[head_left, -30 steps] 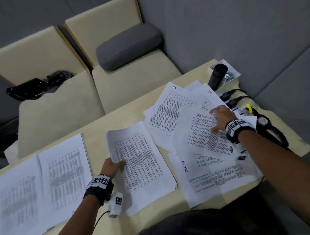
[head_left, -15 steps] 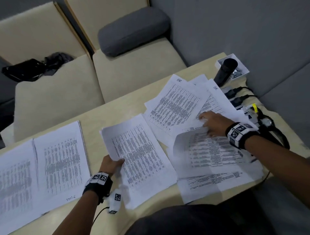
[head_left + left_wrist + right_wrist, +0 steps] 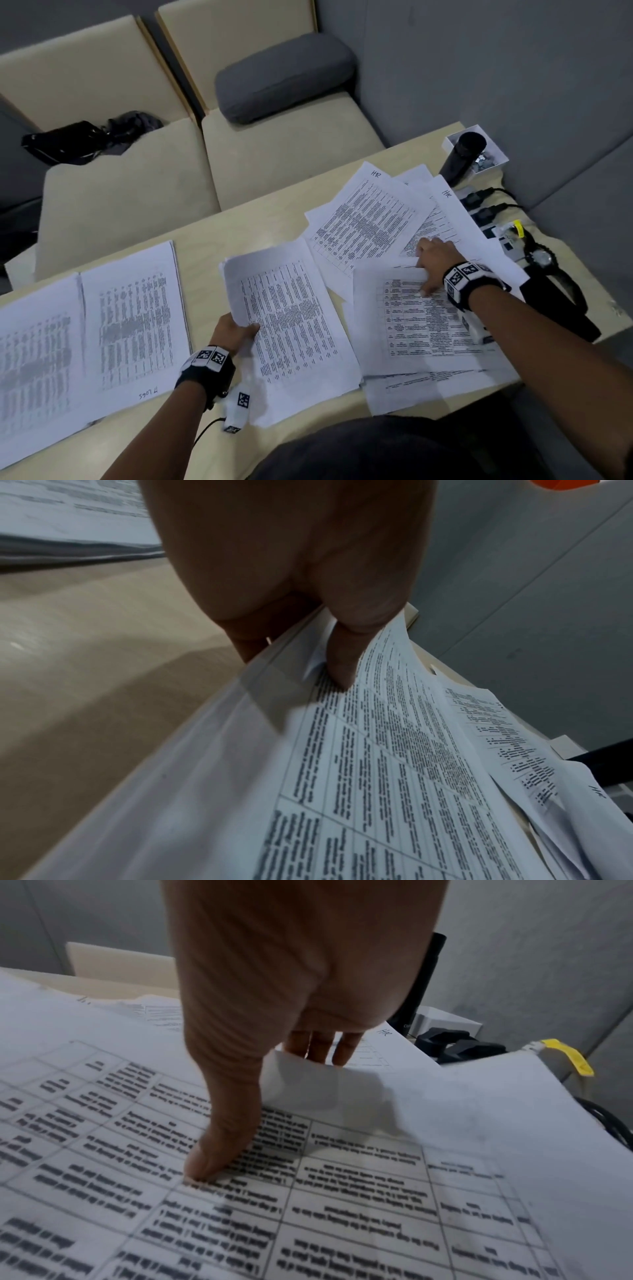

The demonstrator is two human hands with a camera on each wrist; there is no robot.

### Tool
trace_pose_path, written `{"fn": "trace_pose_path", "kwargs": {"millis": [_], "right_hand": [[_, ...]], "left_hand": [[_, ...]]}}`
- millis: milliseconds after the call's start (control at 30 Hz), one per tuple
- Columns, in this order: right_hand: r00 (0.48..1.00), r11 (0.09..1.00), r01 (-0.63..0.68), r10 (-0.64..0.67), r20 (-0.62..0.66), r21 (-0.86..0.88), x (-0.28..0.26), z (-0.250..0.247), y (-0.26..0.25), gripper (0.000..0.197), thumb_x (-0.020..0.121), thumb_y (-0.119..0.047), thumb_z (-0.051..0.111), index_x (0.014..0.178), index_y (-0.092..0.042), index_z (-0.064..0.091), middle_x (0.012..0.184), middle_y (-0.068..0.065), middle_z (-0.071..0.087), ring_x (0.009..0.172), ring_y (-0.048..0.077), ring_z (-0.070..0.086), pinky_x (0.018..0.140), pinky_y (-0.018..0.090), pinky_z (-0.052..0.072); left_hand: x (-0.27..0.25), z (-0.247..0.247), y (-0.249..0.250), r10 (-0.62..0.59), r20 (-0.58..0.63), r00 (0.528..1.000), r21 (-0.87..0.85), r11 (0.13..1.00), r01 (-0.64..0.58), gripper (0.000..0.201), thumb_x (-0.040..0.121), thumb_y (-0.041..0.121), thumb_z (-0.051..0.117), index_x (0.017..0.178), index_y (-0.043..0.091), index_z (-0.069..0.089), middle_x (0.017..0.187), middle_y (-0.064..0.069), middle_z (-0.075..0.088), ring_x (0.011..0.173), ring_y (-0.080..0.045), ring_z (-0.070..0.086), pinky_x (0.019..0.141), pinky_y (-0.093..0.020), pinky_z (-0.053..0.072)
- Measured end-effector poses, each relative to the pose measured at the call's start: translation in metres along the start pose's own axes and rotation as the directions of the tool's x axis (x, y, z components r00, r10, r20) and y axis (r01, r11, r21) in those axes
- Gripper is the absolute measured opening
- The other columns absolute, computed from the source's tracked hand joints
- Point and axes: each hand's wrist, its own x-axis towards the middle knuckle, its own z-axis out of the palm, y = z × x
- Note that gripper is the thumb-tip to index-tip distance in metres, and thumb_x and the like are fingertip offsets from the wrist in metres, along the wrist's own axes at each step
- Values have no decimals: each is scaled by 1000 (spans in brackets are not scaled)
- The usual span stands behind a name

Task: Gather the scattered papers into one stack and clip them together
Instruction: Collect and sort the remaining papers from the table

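Overhead, handwritten "HR" point(image 3: 376, 174) atop far sheets; left grip point(image 3: 233, 334) pinching printed sheet point(image 3: 291, 329), right grip point(image 3: 432, 263) another point(image 3: 421, 322).

The right hand point(image 3: 301, 969) pinches the edge of a printed table sheet point(image 3: 342, 1191), thumb point(image 3: 219, 1145) pressed on top and fingers point(image 3: 322, 1047) beneath. Behind lie an "HR"-marked sheet point(image 3: 387, 1042), black plugs point(image 3: 455, 1042) and a yellow tag point(image 3: 568, 1056).

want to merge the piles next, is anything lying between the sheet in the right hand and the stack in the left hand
Nothing visible is. The right hand pinches the top sheet by its far edge, and the left hand grips the stack right beside it. Only paper and a thin strip of table lie between them.
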Motion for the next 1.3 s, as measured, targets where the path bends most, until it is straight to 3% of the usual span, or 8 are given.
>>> {"fn": "trace_pose_path", "kwargs": {"millis": [167,400,633,733,933,1033,1167,1300], "right_hand": [[995,976,39,-57,79,215,-4,-12,-6,30,65,-40,86,70,-21,63,86,3,65,76,19,61,74,31,51],[926,529,274,81,-369,803,-1,-71,-9,30,78,-23,80,97,-14,59,96,0,62,98,22,56,82,32,42],[966,180,135,197,-170,974,5,-45,-92,93,75,-13,81,148,-19,24,147,9,45,135,30,44,112,50,35],[990,233,52,114,-81,971,6,-16,-134,102,77,-8,79,153,-25,14,153,9,38,137,29,40,112,48,35],[989,428,91,-141,-33,899,-3,11,-189,95,83,-24,75,153,-15,12,153,9,35,137,28,41,106,31,34],[958,512,128,-285,27,849,1,7,-180,68,77,-53,74,130,-16,52,117,-2,61,105,17,58,95,31,46],[979,442,12,180,-101,897,20,-7,-113,26,85,-37,70,94,-13,69,86,2,65,82,21,64,77,26,50],[715,334,-249,697,-60,909,39,-3,-31,44,76,-25,73,115,-11,57,130,16,47,117,35,49,95,41,44]], "left_hand": [[-4,0,1,13,8,1000,-13,1000,-13,35,78,21,76,108,7,67,101,-14,71,90,-32,68,83,-50,58],[-25,-11,22,-14,120,993,-112,993,28,25,81,6,73,106,7,66,97,-12,69,85,-25,65,74,-31,53],[-25,-5,16,-61,125,990,-309,946,98,56,84,51,64,123,12,63,128,-3,62,114,-23,60,106,-40,40],[-21,-2,17,-83,179,980,-490,856,162,87,79,71,55,144,15,43,151,-5,40,141,-26,35,114,-45,21],[-20,4,20,-114,74,991,-454,881,135,57,81,36,75,123,0,62,121,-12,64,112,-28,60,87,-29,46],[-21,5,22,-79,28,996,-316,945,84,42,78,18,80,114,3,64,99,-7,65,95,-24,64,81,-26,45],[-21,5,19,-59,37,998,-343,937,68,30,78,13,79,102,12,61,93,-5,66,84,-22,65,83,-31,47],[-21,7,17,-37,10,999,-356,934,38,28,77,13,79,97,11,59,82,-1,65,77,-19,63,81,-32,49]]}}
